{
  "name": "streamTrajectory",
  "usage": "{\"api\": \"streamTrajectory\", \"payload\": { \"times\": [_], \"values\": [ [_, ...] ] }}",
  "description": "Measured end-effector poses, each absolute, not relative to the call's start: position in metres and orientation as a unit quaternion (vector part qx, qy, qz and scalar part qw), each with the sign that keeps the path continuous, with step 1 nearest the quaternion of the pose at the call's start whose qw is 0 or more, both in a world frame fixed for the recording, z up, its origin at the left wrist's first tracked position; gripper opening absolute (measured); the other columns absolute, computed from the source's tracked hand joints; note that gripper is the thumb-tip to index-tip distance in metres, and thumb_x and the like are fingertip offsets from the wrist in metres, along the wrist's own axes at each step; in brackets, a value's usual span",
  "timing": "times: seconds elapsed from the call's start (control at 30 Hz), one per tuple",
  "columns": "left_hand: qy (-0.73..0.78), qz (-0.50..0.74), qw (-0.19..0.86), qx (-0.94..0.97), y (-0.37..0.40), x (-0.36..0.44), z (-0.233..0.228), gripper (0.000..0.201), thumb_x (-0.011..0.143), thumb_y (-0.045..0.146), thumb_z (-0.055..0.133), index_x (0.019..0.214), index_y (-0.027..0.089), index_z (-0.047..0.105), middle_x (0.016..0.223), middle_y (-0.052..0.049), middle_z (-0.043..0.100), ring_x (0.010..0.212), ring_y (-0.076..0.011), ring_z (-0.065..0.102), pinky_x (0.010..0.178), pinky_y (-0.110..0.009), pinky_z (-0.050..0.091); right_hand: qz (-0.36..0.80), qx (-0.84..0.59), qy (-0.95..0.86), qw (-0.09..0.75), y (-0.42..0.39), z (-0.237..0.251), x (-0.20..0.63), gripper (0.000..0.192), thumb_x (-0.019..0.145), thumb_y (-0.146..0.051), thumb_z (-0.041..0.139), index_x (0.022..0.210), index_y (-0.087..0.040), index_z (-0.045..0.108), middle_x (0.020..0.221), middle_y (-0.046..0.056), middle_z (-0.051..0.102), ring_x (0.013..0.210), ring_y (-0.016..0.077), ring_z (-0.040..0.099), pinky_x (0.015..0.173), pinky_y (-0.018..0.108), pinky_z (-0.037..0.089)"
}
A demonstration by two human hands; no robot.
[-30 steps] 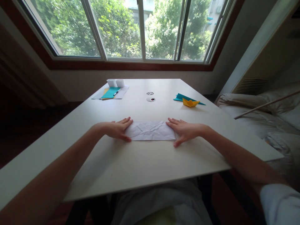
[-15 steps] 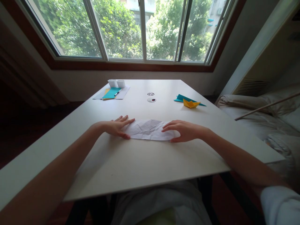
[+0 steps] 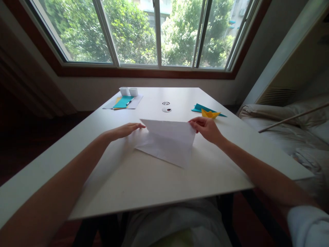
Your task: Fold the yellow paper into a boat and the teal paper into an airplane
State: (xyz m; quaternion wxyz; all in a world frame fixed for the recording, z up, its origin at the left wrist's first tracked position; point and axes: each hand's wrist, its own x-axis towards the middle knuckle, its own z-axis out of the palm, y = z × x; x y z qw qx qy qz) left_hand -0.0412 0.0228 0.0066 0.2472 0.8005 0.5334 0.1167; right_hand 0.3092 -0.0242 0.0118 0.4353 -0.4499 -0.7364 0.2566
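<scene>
A creased white sheet of paper (image 3: pixel 167 140) stands partly raised above the white table (image 3: pixel 144 181), bent across its middle, with its lower part sloping toward me. My right hand (image 3: pixel 205 128) pinches its upper right corner between thumb and fingers. Beside the paper's upper left corner is my left hand (image 3: pixel 125 130), its fingers stretched out and pointing at the sheet. The left fingertips are very near the paper's edge; whether they touch it I cannot tell.
Beyond my right hand are a yellow paper boat (image 3: pixel 210 114) and a teal paper plane (image 3: pixel 199 107). At the far left lie teal paper (image 3: pixel 123 102), other sheets, a pen (image 3: pixel 130 101) and two small white boxes (image 3: pixel 128 91). Two round discs (image 3: pixel 167 109) mark the table's far middle.
The paper was a flat, folded strip under both hands; now it is unfolded and lifted. My right hand has risen and gripped its corner, while my left hand has come off it.
</scene>
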Motion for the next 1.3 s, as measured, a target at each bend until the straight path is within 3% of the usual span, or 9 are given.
{"api": "streamTrajectory", "payload": {
  "times": [0.13, 0.23, 0.37, 0.6, 0.73, 0.83, 1.0, 1.13, 1.3],
  "values": [
    [0.531, 0.084, 0.259, 0.802, 0.025, -0.038, 0.004, 0.068, 0.078, 0.068, 0.029, 0.116, 0.02, 0.056, 0.126, -0.006, 0.052, 0.113, -0.0231, 0.046, 0.096, -0.029, 0.034, 0.356, -0.5, -0.64, 0.463, 0.0, -0.001, 0.319, 0.034, 0.074, -0.044, 0.059, 0.086, -0.013, 0.062, 0.075, 0.006, 0.065, 0.061, 0.0139, 0.06, 0.056, 0.029, 0.053],
    [0.508, 0.038, 0.23, 0.829, 0.021, -0.032, 0.004, 0.063, 0.078, 0.065, 0.034, 0.119, 0.021, 0.054, 0.131, -0.007, 0.046, 0.119, -0.0244, 0.041, 0.099, -0.032, 0.031, 0.28, -0.555, -0.68, 0.39, 0.013, -0.009, 0.331, 0.031, 0.074, -0.041, 0.059, 0.086, -0.013, 0.062, 0.069, 0.006, 0.065, 0.057, 0.0144, 0.06, 0.056, 0.03, 0.052],
    [0.48, -0.028, 0.196, 0.854, 0.01, -0.023, 0.004, 0.063, 0.077, 0.066, 0.037, 0.127, 0.028, 0.045, 0.143, -0.009, 0.027, 0.131, -0.0278, 0.019, 0.104, -0.041, 0.021, 0.141, -0.57, -0.771, 0.247, 0.019, -0.012, 0.342, 0.03, 0.072, -0.045, 0.059, 0.08, -0.017, 0.066, 0.077, 0.006, 0.067, 0.07, 0.018, 0.061, 0.063, 0.03, 0.048],
    [0.453, -0.077, 0.171, 0.871, 0.002, -0.013, 0.003, 0.076, 0.07, 0.068, 0.046, 0.136, 0.036, 0.026, 0.149, -0.006, 0.007, 0.134, -0.0328, 0.004, 0.103, -0.047, 0.016, 0.095, -0.484, -0.862, 0.121, 0.015, -0.016, 0.339, 0.059, 0.07, -0.059, 0.057, 0.113, -0.019, 0.057, 0.115, 0.012, 0.055, 0.108, 0.0276, 0.047, 0.09, 0.04, 0.037],
    [0.489, -0.063, 0.153, 0.856, 0.007, -0.015, 0.002, 0.08, 0.071, 0.066, 0.044, 0.137, 0.024, 0.029, 0.147, -0.011, 0.016, 0.133, -0.0302, 0.012, 0.104, -0.043, 0.02, 0.114, -0.503, -0.853, 0.077, 0.015, -0.017, 0.337, 0.07, 0.066, -0.064, 0.056, 0.119, -0.018, 0.053, 0.109, 0.013, 0.057, 0.104, 0.0283, 0.049, 0.088, 0.039, 0.038],
    [0.521, -0.031, 0.165, 0.837, 0.013, -0.015, -0.001, 0.073, 0.074, 0.065, 0.038, 0.13, 0.018, 0.042, 0.142, -0.011, 0.029, 0.13, -0.0279, 0.02, 0.104, -0.039, 0.02, 0.128, -0.524, -0.839, 0.067, 0.015, -0.016, 0.336, 0.072, 0.064, -0.066, 0.056, 0.117, -0.018, 0.054, 0.102, 0.011, 0.06, 0.098, 0.0276, 0.051, 0.085, 0.037, 0.04],
    [0.553, 0.11, 0.32, 0.761, 0.015, -0.008, -0.001, 0.063, 0.071, 0.066, 0.043, 0.106, 0.017, 0.062, 0.121, -0.008, 0.055, 0.111, -0.0265, 0.048, 0.091, -0.031, 0.038, 0.147, -0.548, -0.82, 0.074, 0.013, -0.015, 0.333, 0.073, 0.063, -0.064, 0.058, 0.118, -0.016, 0.052, 0.103, 0.012, 0.06, 0.098, 0.0279, 0.052, 0.082, 0.036, 0.041],
    [0.549, 0.203, 0.438, 0.682, 0.011, -0.005, 0.006, 0.063, 0.061, 0.059, 0.063, 0.106, 0.016, 0.058, 0.1, -0.007, 0.064, 0.091, -0.0242, 0.058, 0.074, -0.031, 0.047, 0.157, -0.55, -0.816, 0.084, 0.012, -0.016, 0.332, 0.075, 0.062, -0.064, 0.06, 0.118, -0.016, 0.051, 0.104, 0.012, 0.059, 0.099, 0.0281, 0.052, 0.08, 0.035, 0.042],
    [0.507, 0.203, 0.495, 0.676, 0.009, -0.01, 0.009, 0.064, 0.056, 0.036, 0.073, 0.113, 0.017, 0.052, 0.085, -0.004, 0.065, 0.078, -0.0206, 0.061, 0.069, -0.032, 0.047, 0.182, -0.55, -0.809, 0.099, 0.014, -0.017, 0.335, 0.069, 0.06, -0.061, 0.062, 0.112, -0.016, 0.051, 0.103, 0.011, 0.058, 0.091, 0.0244, 0.055, 0.075, 0.032, 0.043]
  ]
}}
